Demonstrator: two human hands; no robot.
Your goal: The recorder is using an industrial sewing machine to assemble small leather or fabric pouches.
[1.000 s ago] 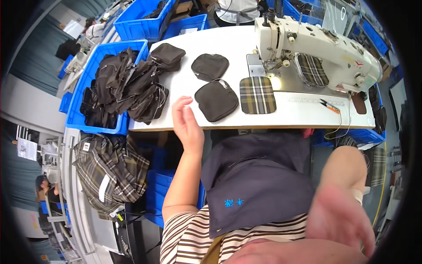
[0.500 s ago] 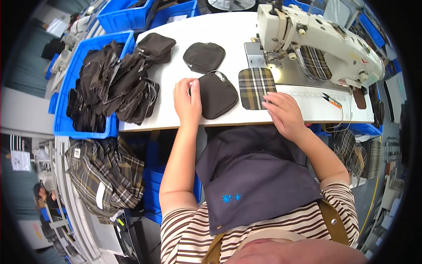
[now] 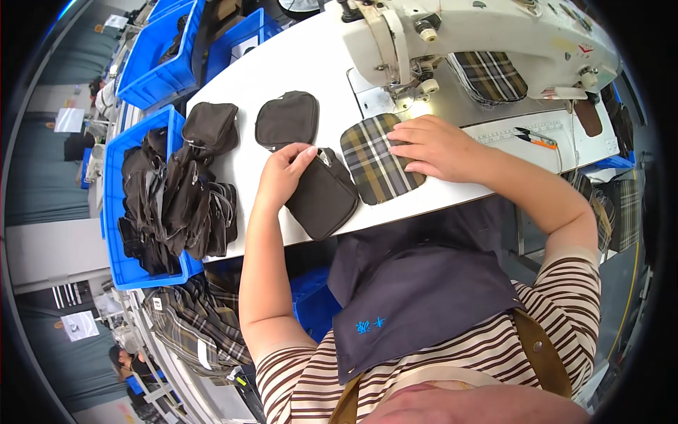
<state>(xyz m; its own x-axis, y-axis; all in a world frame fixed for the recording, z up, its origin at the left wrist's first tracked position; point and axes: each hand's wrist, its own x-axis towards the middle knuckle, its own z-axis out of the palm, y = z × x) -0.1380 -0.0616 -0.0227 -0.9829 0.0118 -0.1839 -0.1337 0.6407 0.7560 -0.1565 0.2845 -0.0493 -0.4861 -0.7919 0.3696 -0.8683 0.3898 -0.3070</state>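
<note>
Left hand (image 3: pixel 279 177) at dark pouch (image 3: pixel 323 201), right hand (image 3: pixel 439 150) on plaid panel (image 3: pixel 373 161).
Left grip: thumb near index at pouch's top edge; can't tell if clamped. Right grip: fingers apart, laid over panel's right side. Both pieces side by side on white bench (image 3: pixel 304 67).

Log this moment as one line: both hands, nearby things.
left hand: at edge of dark zip pouch | right hand: on plaid fabric panel | nearby: white sewing machine, orange-handled thread snips
</note>
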